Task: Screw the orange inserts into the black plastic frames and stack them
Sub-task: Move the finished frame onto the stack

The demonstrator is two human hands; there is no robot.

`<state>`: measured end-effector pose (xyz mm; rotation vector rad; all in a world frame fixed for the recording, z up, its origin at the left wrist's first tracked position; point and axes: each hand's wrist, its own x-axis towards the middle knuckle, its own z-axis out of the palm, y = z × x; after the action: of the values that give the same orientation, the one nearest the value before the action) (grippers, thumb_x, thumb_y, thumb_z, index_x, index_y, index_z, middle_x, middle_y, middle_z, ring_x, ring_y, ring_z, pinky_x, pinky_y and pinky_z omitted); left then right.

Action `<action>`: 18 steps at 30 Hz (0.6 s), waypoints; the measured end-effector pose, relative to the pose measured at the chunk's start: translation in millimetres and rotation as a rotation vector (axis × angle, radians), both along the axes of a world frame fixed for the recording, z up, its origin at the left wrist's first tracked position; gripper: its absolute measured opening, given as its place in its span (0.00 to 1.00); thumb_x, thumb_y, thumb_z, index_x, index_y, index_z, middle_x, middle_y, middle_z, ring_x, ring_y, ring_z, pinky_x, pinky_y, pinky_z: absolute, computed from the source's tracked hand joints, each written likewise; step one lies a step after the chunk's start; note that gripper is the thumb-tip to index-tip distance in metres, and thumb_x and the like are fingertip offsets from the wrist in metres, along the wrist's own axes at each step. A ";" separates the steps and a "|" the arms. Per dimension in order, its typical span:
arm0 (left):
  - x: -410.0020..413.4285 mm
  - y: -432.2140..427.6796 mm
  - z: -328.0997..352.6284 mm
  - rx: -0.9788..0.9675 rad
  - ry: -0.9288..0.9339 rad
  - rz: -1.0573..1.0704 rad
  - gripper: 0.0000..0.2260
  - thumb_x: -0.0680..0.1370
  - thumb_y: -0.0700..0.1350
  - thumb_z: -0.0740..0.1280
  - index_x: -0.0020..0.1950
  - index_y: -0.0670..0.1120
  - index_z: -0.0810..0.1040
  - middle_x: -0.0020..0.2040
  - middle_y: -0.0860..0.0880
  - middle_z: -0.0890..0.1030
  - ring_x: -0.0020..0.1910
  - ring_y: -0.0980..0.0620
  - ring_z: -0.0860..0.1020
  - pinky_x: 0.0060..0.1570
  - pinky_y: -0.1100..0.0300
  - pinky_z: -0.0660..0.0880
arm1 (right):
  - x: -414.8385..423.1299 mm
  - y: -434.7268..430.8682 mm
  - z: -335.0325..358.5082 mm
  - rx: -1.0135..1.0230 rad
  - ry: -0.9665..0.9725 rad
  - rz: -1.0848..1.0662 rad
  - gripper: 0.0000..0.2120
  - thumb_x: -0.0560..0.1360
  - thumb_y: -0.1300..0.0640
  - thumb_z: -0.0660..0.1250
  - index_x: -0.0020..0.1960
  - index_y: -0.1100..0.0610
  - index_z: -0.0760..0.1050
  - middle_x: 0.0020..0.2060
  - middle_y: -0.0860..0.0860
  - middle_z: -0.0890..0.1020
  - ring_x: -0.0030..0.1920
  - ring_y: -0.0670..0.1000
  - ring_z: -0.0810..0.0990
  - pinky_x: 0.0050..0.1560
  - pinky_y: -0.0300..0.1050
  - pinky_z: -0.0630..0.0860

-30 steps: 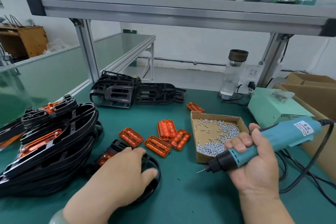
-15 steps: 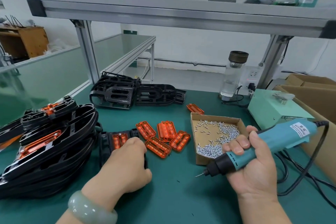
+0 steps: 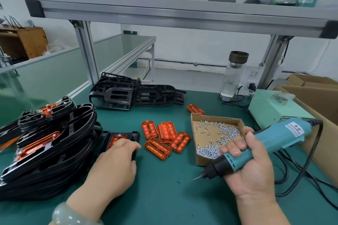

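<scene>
Our left hand (image 3: 117,159) curls over a black frame (image 3: 134,134) holding an orange insert (image 3: 117,138), left of the cardboard screw box (image 3: 202,160). Our right hand (image 3: 250,168) grips the electric screwdriver (image 3: 270,142) before that box. Loose inserts (image 3: 165,131) lie just left of it.

The left grip (image 3: 117,162) holds a black plastic frame (image 3: 132,135) with an orange insert (image 3: 117,137) in it, beside the stacked frames (image 3: 45,151). The right grip (image 3: 250,171) holds a teal electric screwdriver (image 3: 270,142) above the desk (image 3: 164,188), near the screw box (image 3: 217,120).
</scene>
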<state>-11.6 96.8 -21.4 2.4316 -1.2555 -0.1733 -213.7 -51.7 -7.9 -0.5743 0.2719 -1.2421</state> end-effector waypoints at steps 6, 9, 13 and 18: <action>4.6 2.2 -3.3 -0.028 -0.019 0.029 0.17 0.77 0.45 0.60 0.64 0.58 0.68 0.67 0.62 0.66 0.59 0.51 0.74 0.58 0.57 0.71 | 0.2 -0.7 -0.7 -0.001 0.003 0.001 0.02 0.72 0.57 0.61 0.44 0.52 0.72 0.25 0.44 0.69 0.23 0.43 0.68 0.31 0.34 0.72; 4.1 2.0 -3.6 -0.035 -0.039 0.033 0.17 0.77 0.45 0.60 0.64 0.58 0.68 0.67 0.62 0.65 0.59 0.52 0.74 0.56 0.58 0.71 | 0.2 -0.9 -0.9 -0.002 0.012 0.000 0.03 0.71 0.57 0.61 0.45 0.52 0.72 0.25 0.44 0.69 0.23 0.43 0.68 0.31 0.34 0.72; 4.4 1.3 -4.4 -0.049 -0.054 0.027 0.18 0.76 0.44 0.60 0.64 0.57 0.69 0.67 0.62 0.66 0.61 0.54 0.73 0.59 0.60 0.69 | 0.8 -1.0 -1.0 0.006 0.009 0.002 0.03 0.71 0.57 0.61 0.44 0.52 0.72 0.25 0.45 0.69 0.23 0.43 0.68 0.32 0.34 0.72; 7.3 1.3 -7.2 -0.055 -0.040 0.022 0.18 0.76 0.44 0.61 0.64 0.57 0.70 0.67 0.62 0.66 0.62 0.55 0.72 0.61 0.61 0.68 | -0.6 -0.9 -0.2 0.014 0.006 -0.003 0.03 0.71 0.56 0.62 0.44 0.52 0.72 0.26 0.45 0.69 0.23 0.42 0.68 0.31 0.34 0.72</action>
<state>-4.3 98.2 -28.6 2.4126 -1.2333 -0.0830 -214.2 -52.7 -8.2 -0.5658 0.2862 -1.2405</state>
